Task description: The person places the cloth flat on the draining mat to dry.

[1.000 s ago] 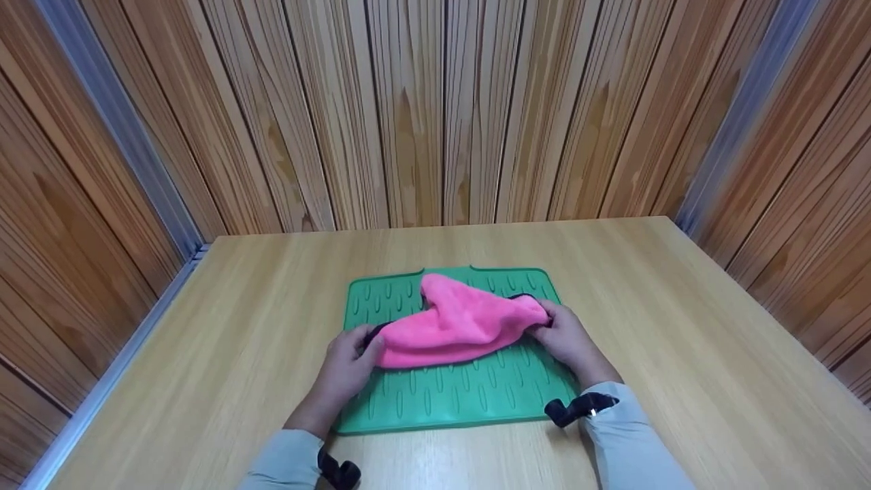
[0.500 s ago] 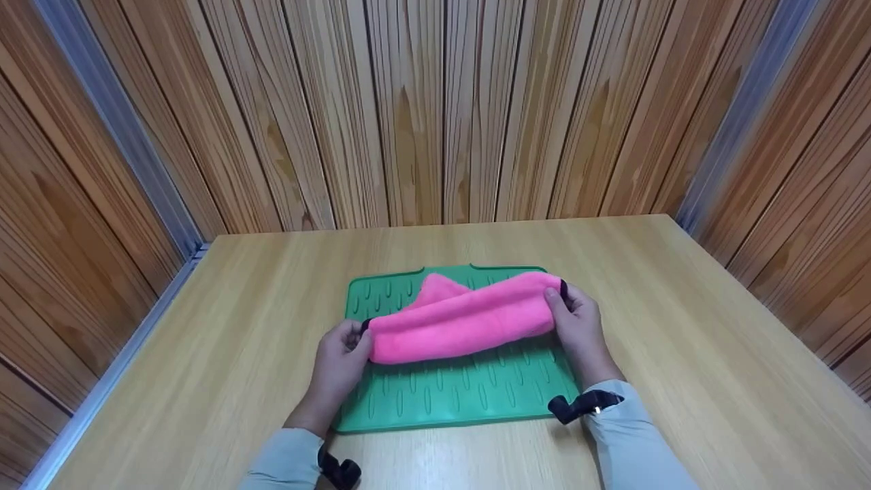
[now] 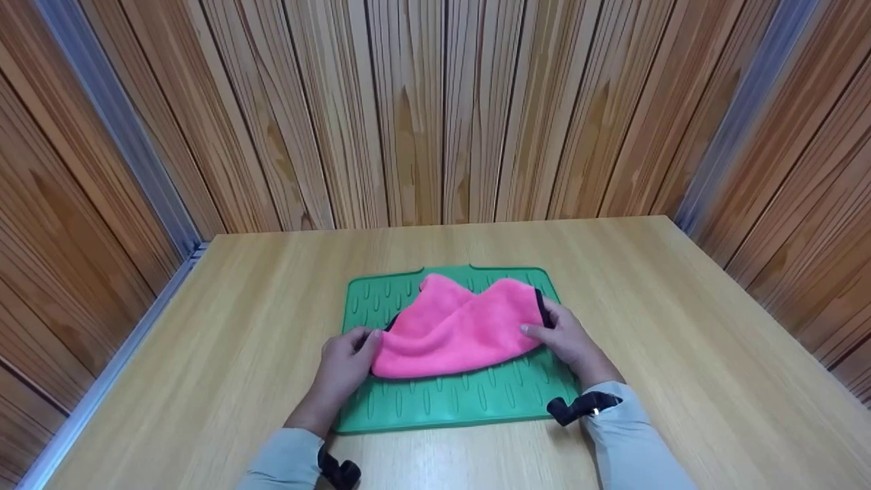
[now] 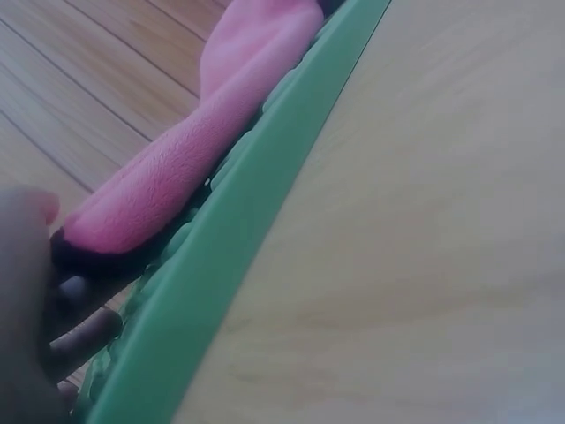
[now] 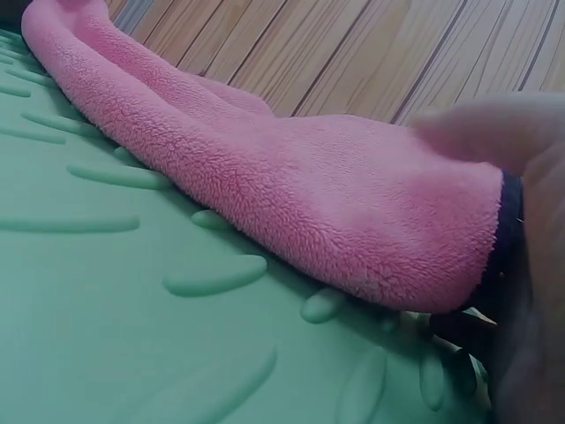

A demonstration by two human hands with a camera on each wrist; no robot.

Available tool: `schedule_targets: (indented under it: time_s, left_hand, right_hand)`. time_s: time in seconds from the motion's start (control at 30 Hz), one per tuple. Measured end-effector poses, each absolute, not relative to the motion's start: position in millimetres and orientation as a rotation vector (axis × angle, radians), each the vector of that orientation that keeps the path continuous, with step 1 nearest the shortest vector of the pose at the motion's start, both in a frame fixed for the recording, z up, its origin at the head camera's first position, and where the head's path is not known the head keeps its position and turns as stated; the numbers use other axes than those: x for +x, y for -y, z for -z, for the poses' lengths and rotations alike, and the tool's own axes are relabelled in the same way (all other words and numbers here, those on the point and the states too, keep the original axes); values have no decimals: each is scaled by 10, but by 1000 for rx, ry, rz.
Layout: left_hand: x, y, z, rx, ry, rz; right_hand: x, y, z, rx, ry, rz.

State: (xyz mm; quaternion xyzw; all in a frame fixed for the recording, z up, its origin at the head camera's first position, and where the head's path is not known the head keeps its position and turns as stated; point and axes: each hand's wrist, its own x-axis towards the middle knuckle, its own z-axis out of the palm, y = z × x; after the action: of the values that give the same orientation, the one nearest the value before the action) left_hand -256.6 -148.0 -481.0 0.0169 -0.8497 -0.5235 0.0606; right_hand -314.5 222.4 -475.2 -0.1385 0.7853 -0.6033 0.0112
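A fuzzy pink towel (image 3: 463, 330) with dark edging lies bunched and folded over a green ridged mat (image 3: 442, 408). My left hand (image 3: 346, 361) pinches its left end between thumb and fingers. At the opposite end my right hand (image 3: 568, 340) grips the dark edge, thumb on top of the pink pile and fingers beneath. In the left wrist view the towel's dark hem (image 4: 97, 256) sits in the left fingers, right over the mat's side. The right wrist view has the towel (image 5: 291, 194) stretching away from the right thumb, low over the mat's raised ridges.
The mat rests on a light wooden table (image 3: 680, 327). Wood-plank walls (image 3: 415, 116) stand behind it and at both sides. A small black camera is strapped on each wrist, the right one (image 3: 578, 408) close to the mat's front corner.
The right hand first lifted its end of the towel outward and up, pulling a smooth fold, then came down and inward. The towel's front edge now lies lower and nearer; the left hand barely moved.
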Motion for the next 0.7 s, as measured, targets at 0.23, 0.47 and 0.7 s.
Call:
schedule_targets:
  time_s: [0.23, 0.47, 0.7]
  left_hand:
    - [-2569, 1479, 4810, 90, 2424, 1746]
    - [-2553, 1464, 4769, 98, 2224, 1881]
    - [-2548, 1455, 4765, 129, 2298, 1867]
  right_hand:
    - [-3143, -2214, 4750, -292, -2547, 1804]
    - [-3149, -2237, 4620, -220, -2572, 1968]
    - [-3139, -2292, 4531, -168, -2449, 1907]
